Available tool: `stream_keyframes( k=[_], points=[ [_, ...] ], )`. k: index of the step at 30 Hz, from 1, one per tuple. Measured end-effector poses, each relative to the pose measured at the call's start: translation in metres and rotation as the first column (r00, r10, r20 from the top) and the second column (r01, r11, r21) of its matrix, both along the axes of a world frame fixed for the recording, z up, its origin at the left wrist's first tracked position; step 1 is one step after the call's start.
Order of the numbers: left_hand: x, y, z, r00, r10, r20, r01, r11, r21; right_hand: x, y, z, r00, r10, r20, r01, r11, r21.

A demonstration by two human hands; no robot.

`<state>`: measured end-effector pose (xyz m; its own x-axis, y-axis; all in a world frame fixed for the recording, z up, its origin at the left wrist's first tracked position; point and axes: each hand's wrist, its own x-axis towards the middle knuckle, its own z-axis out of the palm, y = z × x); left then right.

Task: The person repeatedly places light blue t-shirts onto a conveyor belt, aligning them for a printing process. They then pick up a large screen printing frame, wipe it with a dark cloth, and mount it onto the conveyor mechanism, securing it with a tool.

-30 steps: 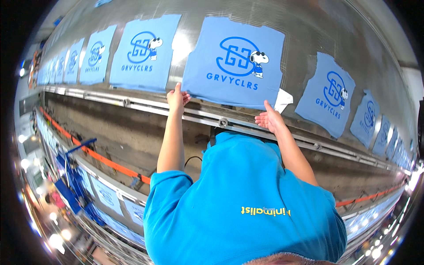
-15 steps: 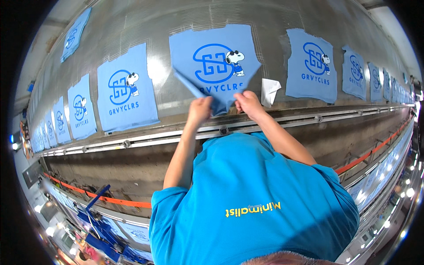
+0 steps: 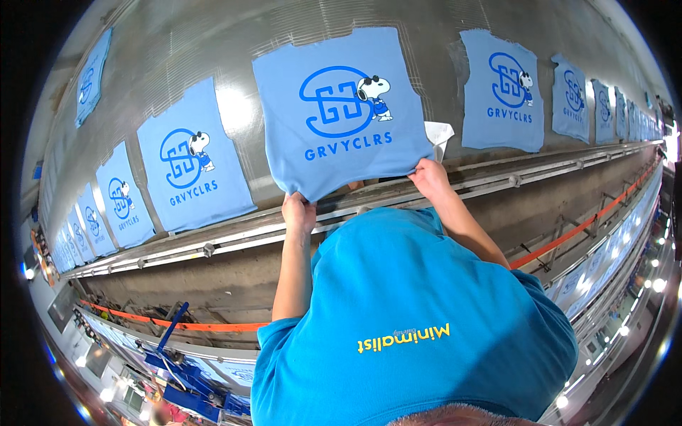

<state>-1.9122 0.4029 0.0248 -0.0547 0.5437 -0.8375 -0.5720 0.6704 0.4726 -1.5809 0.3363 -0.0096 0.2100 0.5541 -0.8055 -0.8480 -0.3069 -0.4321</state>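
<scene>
Left hand point(image 3: 298, 211) is closed, fingers pinching the near left corner of a light-blue printed fabric panel point(image 3: 337, 106). Right hand point(image 3: 430, 179) is likewise closed on the near right corner. The panel extends forward from both hands, its near edge curving between them. A white sheet point(image 3: 440, 136) lies just beyond the right hand.

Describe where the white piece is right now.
In the head view, right of centre, the white piece peeks out past the right edge of the held blue panel, just above the right hand.
</scene>
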Motion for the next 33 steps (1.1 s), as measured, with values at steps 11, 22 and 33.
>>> stream_keyframes(
  k=[11, 22, 33],
  points=[
    [0.035, 0.020, 0.020, 0.589, -0.761, -0.271, 0.752, 0.639, -0.161, -0.028, 0.040, 0.040, 0.729, 0.663, 0.171, -0.631, 0.748, -0.206],
    [0.016, 0.021, 0.025, 0.604, -0.796, -0.038, 0.797, 0.604, 0.019, -0.017, 0.033, 0.048, 0.778, 0.624, -0.071, -0.628, 0.772, -0.101],
    [0.064, 0.025, 0.018, 0.916, -0.347, 0.201, 0.368, 0.926, -0.080, -0.063, 0.064, 0.051, 0.860, 0.409, -0.307, -0.466, 0.874, -0.140]
  ],
)
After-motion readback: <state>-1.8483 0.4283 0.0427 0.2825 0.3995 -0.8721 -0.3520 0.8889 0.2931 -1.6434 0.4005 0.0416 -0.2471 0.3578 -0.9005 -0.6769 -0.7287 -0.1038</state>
